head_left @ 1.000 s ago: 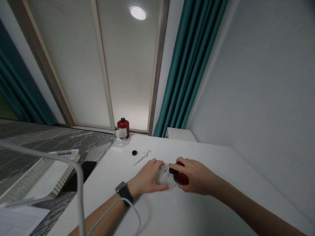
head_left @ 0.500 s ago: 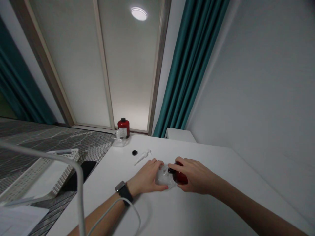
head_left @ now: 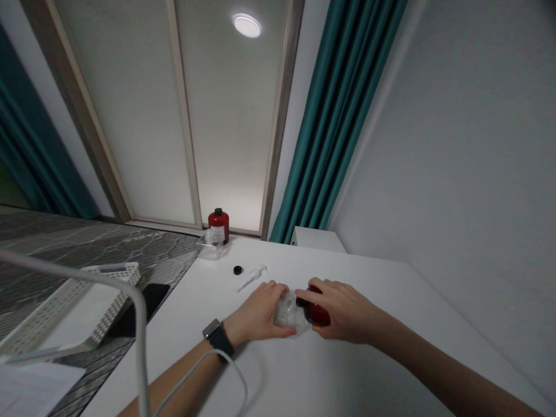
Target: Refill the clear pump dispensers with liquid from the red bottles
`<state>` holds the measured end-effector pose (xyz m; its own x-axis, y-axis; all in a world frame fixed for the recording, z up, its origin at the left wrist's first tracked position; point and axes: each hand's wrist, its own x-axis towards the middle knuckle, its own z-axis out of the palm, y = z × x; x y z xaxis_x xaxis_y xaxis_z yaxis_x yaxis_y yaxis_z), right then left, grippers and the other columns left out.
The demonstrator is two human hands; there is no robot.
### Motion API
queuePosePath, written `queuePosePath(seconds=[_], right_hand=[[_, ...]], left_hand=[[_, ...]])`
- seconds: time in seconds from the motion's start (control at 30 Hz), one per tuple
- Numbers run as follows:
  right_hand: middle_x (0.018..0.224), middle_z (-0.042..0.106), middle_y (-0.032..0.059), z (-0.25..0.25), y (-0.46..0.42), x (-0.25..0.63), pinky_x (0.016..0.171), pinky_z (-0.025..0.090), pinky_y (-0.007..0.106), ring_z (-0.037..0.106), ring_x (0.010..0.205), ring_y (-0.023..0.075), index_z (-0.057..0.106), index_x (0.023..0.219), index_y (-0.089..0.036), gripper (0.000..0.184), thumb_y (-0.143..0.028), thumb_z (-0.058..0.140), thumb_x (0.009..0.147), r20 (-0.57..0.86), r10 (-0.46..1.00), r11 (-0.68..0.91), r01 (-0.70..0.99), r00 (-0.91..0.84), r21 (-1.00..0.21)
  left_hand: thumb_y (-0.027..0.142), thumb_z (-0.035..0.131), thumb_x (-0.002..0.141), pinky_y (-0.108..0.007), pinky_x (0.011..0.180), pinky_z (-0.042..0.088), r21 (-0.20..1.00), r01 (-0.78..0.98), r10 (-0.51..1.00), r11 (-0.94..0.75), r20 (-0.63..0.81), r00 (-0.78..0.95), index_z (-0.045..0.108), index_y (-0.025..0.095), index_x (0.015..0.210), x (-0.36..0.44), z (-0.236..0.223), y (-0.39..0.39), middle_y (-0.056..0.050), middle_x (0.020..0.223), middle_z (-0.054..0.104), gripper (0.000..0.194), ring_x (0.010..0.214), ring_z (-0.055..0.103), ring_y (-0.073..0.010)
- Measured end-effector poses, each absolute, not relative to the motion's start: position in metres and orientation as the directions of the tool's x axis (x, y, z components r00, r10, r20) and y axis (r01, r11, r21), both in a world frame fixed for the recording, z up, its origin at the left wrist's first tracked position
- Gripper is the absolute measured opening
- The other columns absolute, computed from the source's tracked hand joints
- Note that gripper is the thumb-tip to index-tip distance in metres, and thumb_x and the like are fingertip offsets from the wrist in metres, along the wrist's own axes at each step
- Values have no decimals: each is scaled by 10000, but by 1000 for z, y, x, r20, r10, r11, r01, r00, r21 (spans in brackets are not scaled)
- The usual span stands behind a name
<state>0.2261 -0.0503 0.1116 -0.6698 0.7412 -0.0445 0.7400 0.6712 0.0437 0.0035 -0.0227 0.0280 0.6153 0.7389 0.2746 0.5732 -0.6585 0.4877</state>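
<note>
Compared with a second ago, the right hand point(head_left: 343, 313) has crept a little toward 9 o'clock, its fingertips point(head_left: 304, 293) reaching further over the clear plastic piece point(head_left: 286, 311). The dark red bottle point(head_left: 319, 314) beneath that hand has slid the same way, and its black neck point(head_left: 300, 302) now sits closer against the plastic. The left hand point(head_left: 256, 314) has settled only slightly toward 6 o'clock, while the wristwatch point(head_left: 216, 339) on that wrist has edged toward 9 o'clock. The wearer's head has turned a touch, so the ceiling lamp point(head_left: 247, 25) has moved toward 3 o'clock.
</note>
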Motion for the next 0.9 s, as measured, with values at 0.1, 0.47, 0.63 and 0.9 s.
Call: queuePosePath(seconds=[0.1,0.47,0.63,0.9], right_hand=[[1098,593,71,111,-50,226,711,413,328,627,882,242,499,1321,-310,545,-276,632,794,-50,742,670,741,-668,37],[1101,591,75,114,-50,224,710,414,338,624,878,243,511,1307,-303,517,-278,627,804,-52,742,670,741,-668,42],[1090,589,71,112,-50,224,708,410,336,621,870,238,508,1304,-307,515,-282,625,803,-50,742,670,741,-668,47],[1090,588,68,114,-49,223,711,411,336,620,876,239,506,1312,-311,526,-282,623,800,-58,741,671,740,-669,45]], left_hand=[[458,825,660,-385,834,442,493,570,741,-657,281,611,525,189,1089,3,26,-22,-79,1034,623,589,929,578,-280],[474,823,656,-403,844,449,504,564,740,-654,275,614,528,184,1098,1,25,-21,-83,1040,631,606,936,580,-283],[478,830,643,-401,823,454,498,580,749,-645,257,611,531,178,1079,2,28,-21,-89,1031,632,608,922,587,-292],[467,824,644,-381,819,444,503,576,749,-644,262,609,523,185,1065,1,26,-21,-77,1027,637,589,916,589,-280]])
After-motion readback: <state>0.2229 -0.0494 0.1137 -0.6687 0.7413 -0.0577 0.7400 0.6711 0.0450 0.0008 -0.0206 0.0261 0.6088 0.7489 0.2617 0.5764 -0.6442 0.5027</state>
